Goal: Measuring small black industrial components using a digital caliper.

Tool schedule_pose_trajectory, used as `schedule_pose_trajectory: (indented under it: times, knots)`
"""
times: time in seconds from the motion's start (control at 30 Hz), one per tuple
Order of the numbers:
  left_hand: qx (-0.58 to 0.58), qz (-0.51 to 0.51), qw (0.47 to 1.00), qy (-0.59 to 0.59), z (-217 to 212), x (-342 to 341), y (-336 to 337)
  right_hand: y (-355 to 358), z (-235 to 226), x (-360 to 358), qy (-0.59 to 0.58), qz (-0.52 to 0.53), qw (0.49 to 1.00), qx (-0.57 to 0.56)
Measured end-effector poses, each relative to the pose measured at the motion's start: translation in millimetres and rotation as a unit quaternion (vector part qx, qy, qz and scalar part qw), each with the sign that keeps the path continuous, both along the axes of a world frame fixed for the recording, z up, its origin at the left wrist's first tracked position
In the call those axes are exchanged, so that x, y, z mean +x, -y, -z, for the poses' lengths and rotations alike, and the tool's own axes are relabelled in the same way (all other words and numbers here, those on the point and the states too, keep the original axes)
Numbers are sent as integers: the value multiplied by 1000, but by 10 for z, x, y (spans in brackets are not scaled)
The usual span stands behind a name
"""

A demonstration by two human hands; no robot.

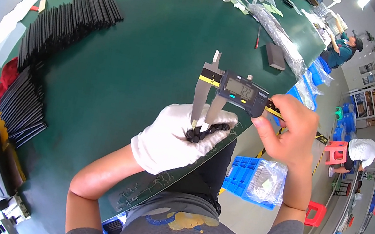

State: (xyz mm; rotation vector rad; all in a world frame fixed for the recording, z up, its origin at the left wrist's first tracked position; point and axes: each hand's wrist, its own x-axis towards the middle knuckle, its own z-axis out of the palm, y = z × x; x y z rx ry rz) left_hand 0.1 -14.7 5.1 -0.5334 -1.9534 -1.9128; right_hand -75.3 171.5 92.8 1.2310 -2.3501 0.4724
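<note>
My left hand [160, 138], in a white glove, is closed around several short black rods [195, 136], whose ends show at the fingers near the table's front edge. My bare right hand [295, 131] grips a digital caliper [246, 93] by the far end of its beam, thumb under the display housing. The caliper's jaws point down at the rod ends and stand a little apart. One rod seems to sit between the jaw tips, though the glove partly hides the contact. On the left of the table, black rods [72, 25] lie side by side in a long curved row, with thinner-looking rods [25, 103] nearer me.
The green table [142, 61] carries a dark block [275, 57], a plastic-wrapped roll [279, 33] and a thin red tool [258, 37] at the far right. Beside me on the floor stands a blue crate [241, 175] with a plastic-wrapped load. Two people are farther off to the right.
</note>
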Motion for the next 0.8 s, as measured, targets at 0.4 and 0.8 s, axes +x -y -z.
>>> schedule_pose_trajectory:
  times: [0.4, 0.8]
  knots:
    - [-23, 19, 999, 13, 17, 11, -2, -47, 33, -13, -13, 4, 1000, 18]
    - [-12, 19, 1000, 22, -19, 7, 12, -83, 31, 43, -6, -31, 999, -7]
